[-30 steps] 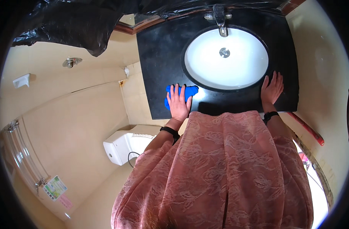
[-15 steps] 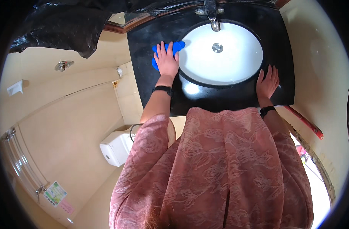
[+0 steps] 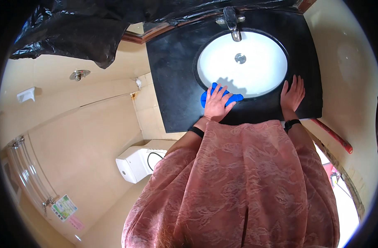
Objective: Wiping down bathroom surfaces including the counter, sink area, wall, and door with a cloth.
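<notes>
My left hand [image 3: 217,104] presses a bunched blue cloth [image 3: 235,99] against the near left rim of the white oval sink [image 3: 263,72]. The cloth bulges out on both sides of the fingers, and the hand's shadow falls into the basin. To the right of the sink, my right hand [image 3: 292,96] lies flat on the black countertop [image 3: 172,78], fingers stretched out and holding nothing. A chrome faucet [image 3: 231,25] stands at the sink's far side, its spout over the basin. The round metal drain [image 3: 240,58] shows below it.
Black plastic sheeting [image 3: 73,33] hangs at the upper left beside a wood-framed mirror [image 3: 136,33]. A white toilet tank [image 3: 129,165] stands at the lower left, with a metal towel rack [image 3: 30,169] on the wall beyond. A red pole [image 3: 333,136] leans near the right wall.
My left hand has slid the blue cloth from the counter left of the sink toward me and right, to the near rim. My right hand stays on the counter.
</notes>
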`<action>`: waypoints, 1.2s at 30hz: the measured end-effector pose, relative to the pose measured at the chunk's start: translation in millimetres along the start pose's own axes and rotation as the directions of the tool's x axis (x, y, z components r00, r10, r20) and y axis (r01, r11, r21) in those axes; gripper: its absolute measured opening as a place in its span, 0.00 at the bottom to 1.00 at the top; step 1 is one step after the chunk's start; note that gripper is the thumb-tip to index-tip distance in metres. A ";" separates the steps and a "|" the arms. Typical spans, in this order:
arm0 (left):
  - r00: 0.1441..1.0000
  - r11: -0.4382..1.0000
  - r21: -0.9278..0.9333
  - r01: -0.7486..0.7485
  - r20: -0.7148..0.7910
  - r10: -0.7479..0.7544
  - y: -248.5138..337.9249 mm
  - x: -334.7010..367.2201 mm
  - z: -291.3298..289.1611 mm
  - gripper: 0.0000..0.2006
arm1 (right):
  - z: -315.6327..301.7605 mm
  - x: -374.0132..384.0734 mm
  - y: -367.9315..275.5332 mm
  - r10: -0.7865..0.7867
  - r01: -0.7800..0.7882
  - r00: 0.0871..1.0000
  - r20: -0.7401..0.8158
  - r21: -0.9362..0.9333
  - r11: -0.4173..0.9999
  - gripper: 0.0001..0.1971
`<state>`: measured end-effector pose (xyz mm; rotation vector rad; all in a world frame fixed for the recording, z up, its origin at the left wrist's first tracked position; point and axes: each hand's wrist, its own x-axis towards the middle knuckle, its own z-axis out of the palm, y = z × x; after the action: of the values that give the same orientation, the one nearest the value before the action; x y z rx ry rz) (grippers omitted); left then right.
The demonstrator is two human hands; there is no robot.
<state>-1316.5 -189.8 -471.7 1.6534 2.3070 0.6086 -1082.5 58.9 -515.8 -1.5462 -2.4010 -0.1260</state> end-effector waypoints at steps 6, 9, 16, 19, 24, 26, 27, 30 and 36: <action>1.000 0.974 0.225 0.014 0.008 -0.017 -66.4 23.9 -39.1 0.15 | -0.9 0.2 4.2 -0.002 0.002 1.000 0.002 -0.018 1.000 0.26; 0.997 0.963 0.259 0.079 -0.040 -0.071 -106.3 39.9 -51.5 0.20 | -1.5 1.2 3.3 0.001 -0.001 1.000 0.009 -0.013 1.000 0.26; 0.888 0.838 0.309 0.451 -0.256 -0.383 -194.4 74.6 -63.8 0.30 | -2.1 0.1 1.2 -0.006 0.006 1.000 0.010 -0.016 1.000 0.26; 0.759 0.710 0.289 0.642 -0.373 -0.534 -225.8 71.2 -75.0 0.31 | -1.2 -1.4 1.5 -0.009 0.009 1.000 0.013 -0.006 1.000 0.26; 0.504 0.457 0.215 0.863 -0.434 -0.747 -256.9 49.9 -87.6 0.33 | -3.2 -1.3 2.0 0.003 -0.003 1.000 0.024 0.014 1.000 0.26; 0.413 0.451 -0.005 0.893 -0.390 -0.823 -265.3 50.3 -92.0 0.33 | -4.8 0.1 1.2 -0.006 0.006 1.000 0.026 -0.003 1.000 0.26; 0.395 0.430 0.008 0.903 -0.415 -0.820 -263.8 54.1 -91.7 0.33 | -5.7 0.2 0.0 -0.002 0.003 1.000 0.029 -0.003 1.000 0.26; 0.430 0.417 0.147 0.897 -0.512 -0.744 -246.6 74.6 -77.2 0.31 | -6.9 1.2 -1.3 -0.005 0.005 0.999 0.042 -0.007 1.000 0.26; 0.788 0.778 0.310 0.546 -0.506 -0.352 -162.0 131.0 -36.2 0.27 | -4.3 0.4 0.8 0.001 -0.002 0.999 0.044 0.022 1.000 0.26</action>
<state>-1511.9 -117.8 -508.4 1.0636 3.2272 0.3636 -1081.1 58.7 -511.7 -1.5572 -2.4263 -0.0652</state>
